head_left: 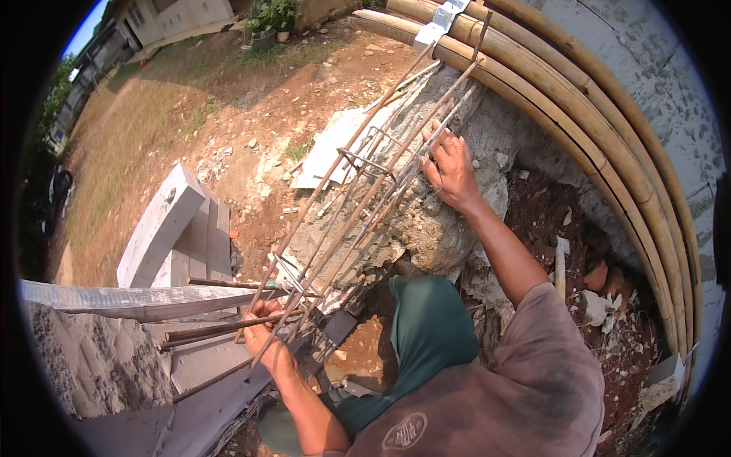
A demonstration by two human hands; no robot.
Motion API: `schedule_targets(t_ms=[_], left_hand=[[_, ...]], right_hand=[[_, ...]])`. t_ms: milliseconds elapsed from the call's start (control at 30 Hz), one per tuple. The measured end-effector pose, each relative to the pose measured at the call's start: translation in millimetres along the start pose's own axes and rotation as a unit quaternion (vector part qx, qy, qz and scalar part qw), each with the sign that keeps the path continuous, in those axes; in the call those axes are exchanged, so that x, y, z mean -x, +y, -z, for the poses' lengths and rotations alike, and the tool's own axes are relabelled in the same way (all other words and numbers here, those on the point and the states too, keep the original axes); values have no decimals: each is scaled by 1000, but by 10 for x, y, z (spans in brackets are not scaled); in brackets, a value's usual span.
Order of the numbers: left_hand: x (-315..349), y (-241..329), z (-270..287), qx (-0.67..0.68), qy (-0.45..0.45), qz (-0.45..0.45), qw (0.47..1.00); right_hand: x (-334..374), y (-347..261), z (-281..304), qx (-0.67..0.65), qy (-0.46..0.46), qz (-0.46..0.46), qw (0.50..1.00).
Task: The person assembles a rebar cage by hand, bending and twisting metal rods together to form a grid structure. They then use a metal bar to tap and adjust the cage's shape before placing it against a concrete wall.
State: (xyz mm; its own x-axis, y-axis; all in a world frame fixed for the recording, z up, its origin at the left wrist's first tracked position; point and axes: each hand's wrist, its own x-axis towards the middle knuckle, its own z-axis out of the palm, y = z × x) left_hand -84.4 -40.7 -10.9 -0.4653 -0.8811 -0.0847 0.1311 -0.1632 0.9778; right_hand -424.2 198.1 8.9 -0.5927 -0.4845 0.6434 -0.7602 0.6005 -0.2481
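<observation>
A long rebar cage (367, 161) of rusty rods joined by square stirrups slants from the upper middle down to the lower left. My left hand (264, 324) is closed round a rod at the cage's lower end, beside several loose-ended horizontal bars (221, 329). Higher up, my right hand (451, 164) has its fingers bent against the right-side rod, thumb and fingertips on it. Whether a thin wire is also in those fingers I cannot tell. Under the cage lies rough grey concrete (434, 236).
Bamboo poles (594, 141) curve along a grey wall (662, 99) at the right, a metal bracket (440, 24) at their far end. Pale blocks (164, 221) stand at the left, above a rough masonry edge (99, 358). A white sheet (335, 145) lies on reddish soil. Rubble (598, 305) fills the right side.
</observation>
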Motion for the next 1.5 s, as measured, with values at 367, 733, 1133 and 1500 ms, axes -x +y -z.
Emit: schedule_targets(t_ms=[367, 733, 1133, 1500], left_hand=[[37, 35, 110, -349, -181, -98, 914], [187, 158, 25, -475, -225, -140, 839], [222, -14, -50, -515, -153, -139, 832], [513, 334, -79, -661, -249, -151, 692]], right_hand=[[-9, 150, -7, 20, -17, 16, 1000], [16, 204, -19, 49, -21, 26, 998], [-19, 125, -8, 40, 2, 18, 999], [-182, -32, 626, 48, -245, -109, 962]])
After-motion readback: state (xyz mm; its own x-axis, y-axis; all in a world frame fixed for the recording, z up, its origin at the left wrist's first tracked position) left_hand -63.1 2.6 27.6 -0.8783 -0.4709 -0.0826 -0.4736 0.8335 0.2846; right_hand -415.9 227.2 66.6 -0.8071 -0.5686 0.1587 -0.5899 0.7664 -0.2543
